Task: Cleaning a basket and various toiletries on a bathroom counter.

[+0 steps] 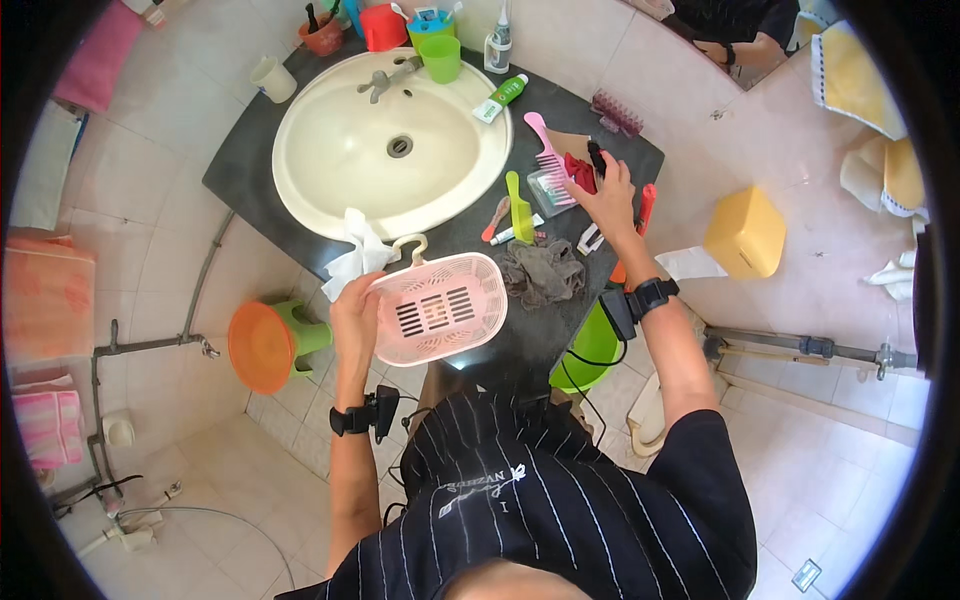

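A pink plastic basket (441, 309) with a white hook is held at its left end by my left hand (355, 304); a white tissue (358, 251) lies beside that hand on the basin's edge. My right hand (609, 196) is over the right of the dark counter, its fingers apart at a black item (597, 157) and a red cloth item (580, 172); whether it grips either, I cannot tell. Left of it lie a pink wide-tooth comb (551, 159) and a clear box (541, 193). Nearer me are a yellow-green comb (519, 208), a small tube (517, 229) and a crumpled grey cloth (541, 274).
The cream washbasin (375, 180) fills the counter's left part, with a green toothpaste tube (501, 98) on its right rim. Behind stand a green cup (441, 60) and a red cup (383, 28). A yellow box (745, 232) is on the right wall; a green bucket (589, 346) stands below.
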`<state>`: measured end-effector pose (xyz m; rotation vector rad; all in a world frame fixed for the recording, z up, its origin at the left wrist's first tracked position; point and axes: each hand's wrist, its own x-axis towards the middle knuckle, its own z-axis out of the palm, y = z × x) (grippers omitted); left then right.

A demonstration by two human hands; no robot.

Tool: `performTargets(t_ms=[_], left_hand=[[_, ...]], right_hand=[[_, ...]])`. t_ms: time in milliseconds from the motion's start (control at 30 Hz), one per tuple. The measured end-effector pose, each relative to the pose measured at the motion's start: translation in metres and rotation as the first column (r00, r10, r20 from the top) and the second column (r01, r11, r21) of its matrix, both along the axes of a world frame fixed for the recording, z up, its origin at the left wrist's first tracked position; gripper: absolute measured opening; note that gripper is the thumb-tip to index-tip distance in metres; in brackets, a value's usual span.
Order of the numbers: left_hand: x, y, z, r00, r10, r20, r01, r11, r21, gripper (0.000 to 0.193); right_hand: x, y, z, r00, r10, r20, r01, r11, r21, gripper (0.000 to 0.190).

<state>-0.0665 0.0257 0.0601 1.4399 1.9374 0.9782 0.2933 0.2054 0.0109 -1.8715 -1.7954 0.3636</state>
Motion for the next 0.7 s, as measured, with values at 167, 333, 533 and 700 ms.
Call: performTargets(t_ms=[167,333,533,700], left_hand=[[-0.014,-0.008,0.007,0.993,-0.024,0.114,0.03,0.998,-0.05,0.027],[-0.021,-0.021,0.011,0.978,0.04,0.202,-0.009,0.988,-0.152,0.026],[-0.009,-0.028,0.0,0.971,0.049,0.233,-0.027,0.995,-0.097,0.024],[0.002,-0.023,0.004,0.991,0.017,0.131,-0.009,0.998,-0.062,0.024]], right_hand=[[-0.008,0.028,-0.001,0.997,-0.079,0.006,0.077,0.941,-0.328,0.113],[0.0,0.043,-0.011,0.999,-0.033,0.034,0.043,0.928,-0.369,0.099],[0.007,0.048,-0.023,0.998,-0.041,0.054,0.051,0.975,-0.217,0.049],[0.018,0.056,-0.04,0.989,0.035,-0.143,-0.03,0.999,0.04,0.031]])
